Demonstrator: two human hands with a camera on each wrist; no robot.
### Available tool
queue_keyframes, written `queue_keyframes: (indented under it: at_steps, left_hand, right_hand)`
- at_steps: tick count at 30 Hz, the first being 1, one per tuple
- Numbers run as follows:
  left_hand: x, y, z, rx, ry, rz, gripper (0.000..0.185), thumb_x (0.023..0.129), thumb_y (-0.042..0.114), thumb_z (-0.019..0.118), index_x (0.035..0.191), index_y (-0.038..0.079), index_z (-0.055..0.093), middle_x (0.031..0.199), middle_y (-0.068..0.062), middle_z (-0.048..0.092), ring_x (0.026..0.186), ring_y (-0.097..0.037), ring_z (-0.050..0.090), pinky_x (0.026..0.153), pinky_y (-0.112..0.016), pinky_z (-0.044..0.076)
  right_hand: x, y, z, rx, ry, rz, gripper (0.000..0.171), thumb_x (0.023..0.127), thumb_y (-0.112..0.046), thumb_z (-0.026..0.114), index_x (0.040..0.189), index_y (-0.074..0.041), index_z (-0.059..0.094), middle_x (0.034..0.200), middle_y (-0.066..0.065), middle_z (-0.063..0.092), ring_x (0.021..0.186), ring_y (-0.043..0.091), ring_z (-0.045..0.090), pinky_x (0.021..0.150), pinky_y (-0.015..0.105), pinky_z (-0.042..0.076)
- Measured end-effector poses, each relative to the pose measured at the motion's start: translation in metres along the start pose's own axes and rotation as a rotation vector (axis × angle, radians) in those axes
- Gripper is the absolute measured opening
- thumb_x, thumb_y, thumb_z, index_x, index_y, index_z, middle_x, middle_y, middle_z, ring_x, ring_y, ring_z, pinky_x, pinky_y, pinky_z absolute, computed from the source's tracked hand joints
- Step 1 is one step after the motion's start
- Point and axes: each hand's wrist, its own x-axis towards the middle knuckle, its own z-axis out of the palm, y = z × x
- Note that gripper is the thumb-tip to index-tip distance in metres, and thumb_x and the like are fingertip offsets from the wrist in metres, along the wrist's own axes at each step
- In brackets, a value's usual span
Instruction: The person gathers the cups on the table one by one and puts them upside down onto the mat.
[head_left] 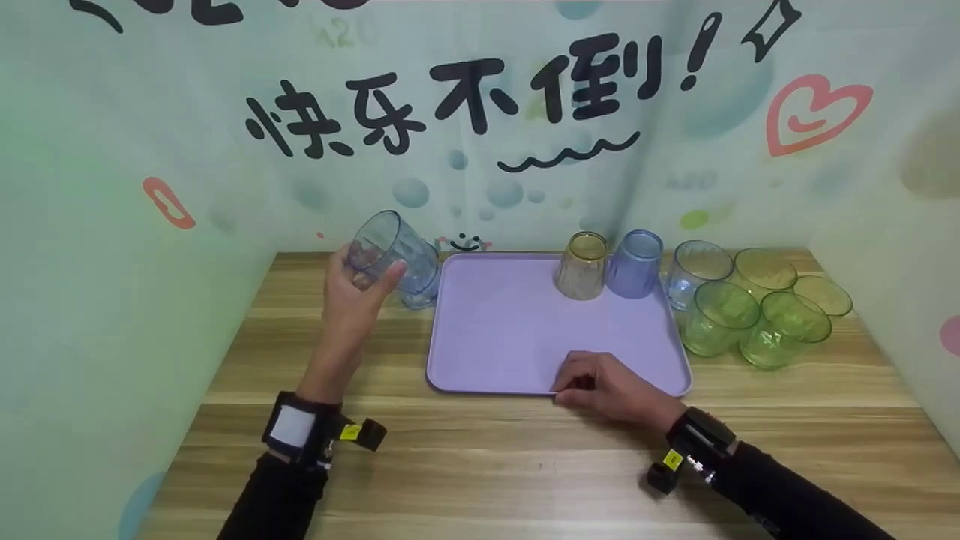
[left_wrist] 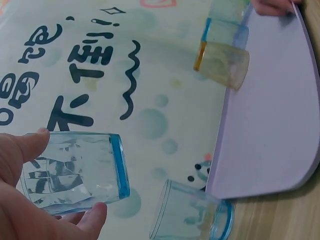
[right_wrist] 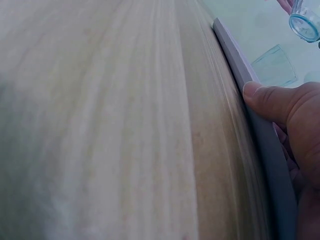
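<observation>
My left hand grips a clear bluish drinking glass and holds it tilted. In the left wrist view, thumb and fingers lie round this glass. A second clear bluish glass stands on the table beside the tray's left edge, partly hidden behind the held one. At the near rim of the lilac tray my right hand pinches the edge, its thumb pressed on the outer side in the right wrist view. An amber glass and a blue glass stand upside down at the tray's back right.
Right of the tray, several glasses stand mouth up: a clear bluish one, green ones and yellowish-green ones. A printed cloth hangs behind the wooden table and along both sides.
</observation>
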Motion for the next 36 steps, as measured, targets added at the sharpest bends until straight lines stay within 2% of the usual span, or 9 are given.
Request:
queue_keyframes:
  at_steps: [4,9,14,19,25,31,33,36]
  left_hand:
    - [-0.006,-0.003,0.007,-0.133,-0.044,-0.018,0.079,0.091,0.020,0.077,0.150,-0.003,0.029,0.143,-0.018,0.047,0.132,-0.030,0.045,0.106,-0.041,0.041]
    - [-0.013,-0.008,0.018,-0.375,-0.117,-0.108,0.072,0.093,0.012,0.073,0.149,-0.002,0.030,0.142,-0.021,0.045,0.126,-0.033,0.052,0.101,-0.038,0.047]
    - [-0.017,-0.013,0.028,-0.546,-0.139,-0.216,0.068,0.096,0.007,0.069,0.149,-0.002,0.027,0.144,-0.024,0.039,0.126,-0.035,0.052,0.100,-0.036,0.048]
    - [-0.019,-0.019,0.035,-0.647,-0.146,-0.252,0.067,0.097,0.003,0.066,0.150,-0.004,0.025,0.144,-0.026,0.039,0.127,-0.039,0.052,0.100,-0.038,0.048]
    - [-0.021,-0.024,0.038,-0.690,-0.172,-0.257,0.068,0.098,0.002,0.062,0.152,-0.006,0.021,0.144,-0.029,0.039,0.128,-0.041,0.049,0.100,-0.040,0.048]
    - [-0.023,-0.026,0.039,-0.688,-0.169,-0.277,0.072,0.098,0.003,0.064,0.154,-0.004,0.019,0.145,-0.028,0.039,0.129,-0.040,0.049,0.100,-0.040,0.048]
    - [-0.024,-0.026,0.040,-0.687,-0.161,-0.288,0.073,0.098,0.004,0.065,0.154,-0.004,0.019,0.144,-0.028,0.039,0.128,-0.040,0.050,0.100,-0.040,0.048]
    - [-0.025,-0.027,0.042,-0.684,-0.155,-0.292,0.071,0.097,0.004,0.065,0.153,-0.005,0.021,0.143,-0.028,0.040,0.128,-0.040,0.050,0.099,-0.040,0.049]
  right_hand:
    - [0.001,-0.018,-0.002,0.012,-0.002,0.000,0.011,0.088,0.007,0.074,0.095,-0.002,0.076,0.093,0.013,0.068,0.087,0.030,0.062,0.076,0.027,0.049]
    - [0.000,-0.028,-0.004,0.013,-0.002,-0.004,0.011,0.088,0.006,0.074,0.096,-0.002,0.077,0.093,0.013,0.068,0.086,0.029,0.062,0.075,0.027,0.049]
    - [-0.001,-0.016,-0.004,0.008,0.000,-0.015,0.012,0.088,0.006,0.075,0.096,-0.002,0.076,0.093,0.012,0.068,0.087,0.029,0.063,0.076,0.027,0.049]
    - [-0.002,0.004,-0.002,-0.014,0.000,-0.005,0.011,0.089,0.000,0.076,0.096,-0.009,0.078,0.095,0.004,0.069,0.087,0.023,0.062,0.074,0.027,0.049]
    - [-0.001,0.010,-0.003,-0.031,-0.028,0.052,0.007,0.092,-0.016,0.077,0.098,-0.019,0.078,0.097,-0.007,0.068,0.087,0.017,0.062,0.074,0.029,0.050]
    - [0.005,0.007,-0.008,-0.035,-0.079,0.122,0.011,0.092,-0.024,0.078,0.103,-0.022,0.077,0.096,-0.009,0.068,0.087,0.016,0.062,0.074,0.031,0.052]
    - [0.007,0.005,-0.010,-0.031,-0.070,0.142,0.014,0.092,-0.025,0.078,0.105,-0.021,0.077,0.098,-0.009,0.069,0.088,0.017,0.061,0.076,0.032,0.051]
    - [0.008,0.005,-0.009,-0.008,-0.013,0.160,0.022,0.092,-0.025,0.077,0.113,-0.017,0.074,0.102,-0.006,0.070,0.092,0.018,0.062,0.079,0.033,0.051]
